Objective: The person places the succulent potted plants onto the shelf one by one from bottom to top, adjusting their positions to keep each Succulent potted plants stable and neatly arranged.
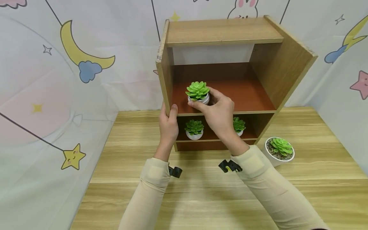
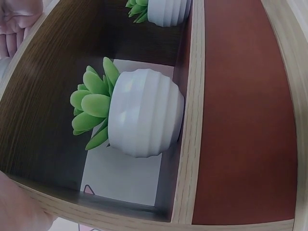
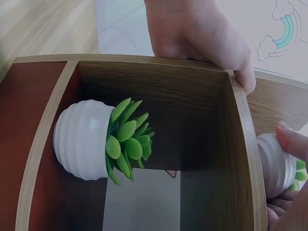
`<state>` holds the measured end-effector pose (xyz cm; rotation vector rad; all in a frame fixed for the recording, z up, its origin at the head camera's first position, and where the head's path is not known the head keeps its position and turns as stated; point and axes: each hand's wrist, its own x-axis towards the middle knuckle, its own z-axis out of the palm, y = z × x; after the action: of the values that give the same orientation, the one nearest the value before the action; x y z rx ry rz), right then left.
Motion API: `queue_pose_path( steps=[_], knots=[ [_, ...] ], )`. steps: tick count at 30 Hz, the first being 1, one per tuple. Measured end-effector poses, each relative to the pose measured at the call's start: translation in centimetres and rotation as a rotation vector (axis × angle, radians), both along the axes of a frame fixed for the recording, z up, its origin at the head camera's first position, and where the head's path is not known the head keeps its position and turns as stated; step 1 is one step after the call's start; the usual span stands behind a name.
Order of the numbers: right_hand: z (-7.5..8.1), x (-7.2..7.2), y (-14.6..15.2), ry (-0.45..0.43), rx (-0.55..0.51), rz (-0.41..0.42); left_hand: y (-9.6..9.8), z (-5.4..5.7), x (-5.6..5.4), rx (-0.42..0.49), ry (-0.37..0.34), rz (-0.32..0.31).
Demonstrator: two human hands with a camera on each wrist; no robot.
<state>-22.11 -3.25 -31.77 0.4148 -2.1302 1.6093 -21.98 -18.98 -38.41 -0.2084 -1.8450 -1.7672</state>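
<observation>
My right hand (image 1: 219, 111) pinches a small potted succulent (image 1: 197, 92) by its white ribbed pot, thumb in front and fingers behind. It holds the plant at the front left of the wooden shelf unit's (image 1: 290, 60) upper compartment, over the red-brown board. In the right wrist view that pot (image 3: 273, 166) shows partly at the right edge. My left hand (image 1: 168, 126) grips the unit's left side panel, thumb on the front edge. Two similar succulents stand in the lower compartment: one at left (image 1: 194, 129), the other (image 1: 239, 124) partly hidden by my right arm.
A bigger white pot (image 1: 279, 151) with a succulent and pebbles stands on the wooden table (image 1: 132, 185), right of the unit. Behind and beside the table hangs a white cloth (image 1: 135, 64) with cartoon prints.
</observation>
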Motion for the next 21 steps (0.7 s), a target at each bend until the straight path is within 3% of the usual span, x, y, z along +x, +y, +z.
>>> queue_pose_path(
  steps=[1,10,21],
  knots=[
    [0.1,0.0,0.0,-0.009,0.01,0.001,-0.1,-0.5,-0.3,-0.002,0.006,0.0],
    [0.6,-0.4,0.7,-0.075,0.091,0.013,0.0,-0.4,-0.2,-0.013,-0.02,0.048],
    [1.2,-0.7,1.1,-0.178,0.096,0.055,0.0,-0.4,-0.3,0.01,-0.027,0.033]
  ],
)
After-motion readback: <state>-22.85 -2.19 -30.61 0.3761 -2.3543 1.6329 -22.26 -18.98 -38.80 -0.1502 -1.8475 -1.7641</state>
